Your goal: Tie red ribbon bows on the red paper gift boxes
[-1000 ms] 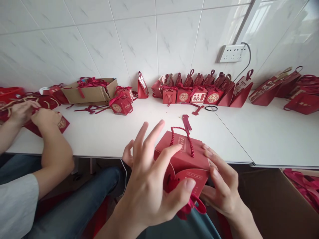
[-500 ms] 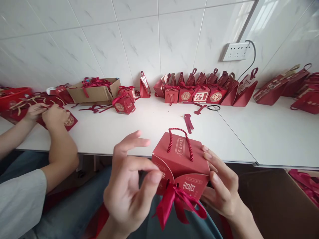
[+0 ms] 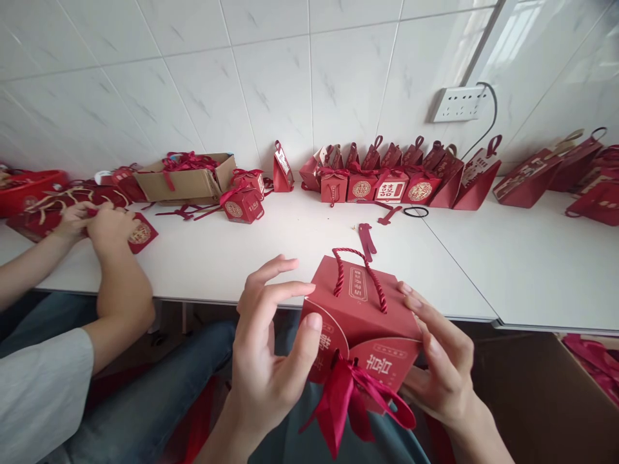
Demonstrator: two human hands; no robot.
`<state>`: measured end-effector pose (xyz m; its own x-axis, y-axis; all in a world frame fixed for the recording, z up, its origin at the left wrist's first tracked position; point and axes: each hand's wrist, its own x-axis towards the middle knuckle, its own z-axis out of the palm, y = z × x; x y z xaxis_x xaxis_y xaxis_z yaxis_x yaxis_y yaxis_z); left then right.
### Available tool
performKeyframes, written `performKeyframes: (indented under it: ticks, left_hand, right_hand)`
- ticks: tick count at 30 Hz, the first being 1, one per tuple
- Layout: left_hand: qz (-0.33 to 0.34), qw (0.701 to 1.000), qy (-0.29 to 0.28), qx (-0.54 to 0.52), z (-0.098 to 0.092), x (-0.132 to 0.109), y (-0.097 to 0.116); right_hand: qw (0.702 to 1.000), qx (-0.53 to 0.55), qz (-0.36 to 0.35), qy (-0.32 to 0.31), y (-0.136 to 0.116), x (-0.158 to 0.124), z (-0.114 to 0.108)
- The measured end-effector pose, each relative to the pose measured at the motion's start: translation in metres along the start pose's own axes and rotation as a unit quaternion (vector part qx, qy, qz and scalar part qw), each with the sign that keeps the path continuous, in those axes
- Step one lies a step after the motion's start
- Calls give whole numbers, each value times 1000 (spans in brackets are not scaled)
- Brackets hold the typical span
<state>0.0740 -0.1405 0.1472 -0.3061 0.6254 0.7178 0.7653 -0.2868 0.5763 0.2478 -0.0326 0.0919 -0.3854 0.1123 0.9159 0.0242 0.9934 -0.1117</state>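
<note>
A red gift box (image 3: 382, 291) with a twisted cord handle hangs before me over the table's front edge, tilted toward me. Gold-white characters are printed on its flaps, and a glossy crimson ribbon bow (image 3: 351, 399) is tied on the front. My right hand (image 3: 447, 367) grips the box from the right, thumb and fingers against its side. At its left side is my left hand (image 3: 275, 341), fingers spread, thumb tip over the left flap and one fingertip by the upper corner. Whether those tips press on the card I cannot tell.
Along the wall stand several finished red boxes (image 3: 389, 187) on the white table (image 3: 290, 258). A cardboard box (image 3: 181, 183) of ribbons sits left. Loose straps (image 3: 366, 241) and a black ring (image 3: 416, 211) lie mid-table. At left, a co-worker's hands (image 3: 104, 225) work on a red box.
My left hand has moved right, its thumb and a fingertip coming up to the box. The gift box and my right hand have shifted slightly right in view.
</note>
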Motion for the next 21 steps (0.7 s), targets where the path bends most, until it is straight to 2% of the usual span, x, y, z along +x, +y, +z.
performKeyframes:
  ticks: [4,9,12,15,17,21]
  left_hand:
    - [12,1000,-6,-9,1,3,-3]
    - [-42,995,-43,-82,6,4,-7]
    - [-64,993,-17,-101,10,2,-9]
    - [-45,988,7,-145,11,-1,-11]
    - [-30,988,-25,-149,12,-3,-11]
    - [-41,992,-84,-84,18,-3,-9]
  right_hand:
    - [1000,12,10,6,1,-1,1]
    - [995,69,76,-13,0,-11,3]
    - [986,97,134,-28,0,-16,3]
    - [979,91,178,-42,1,-17,3]
    - [977,84,192,-50,3,-16,4]
    - [973,80,202,-74,5,-18,8]
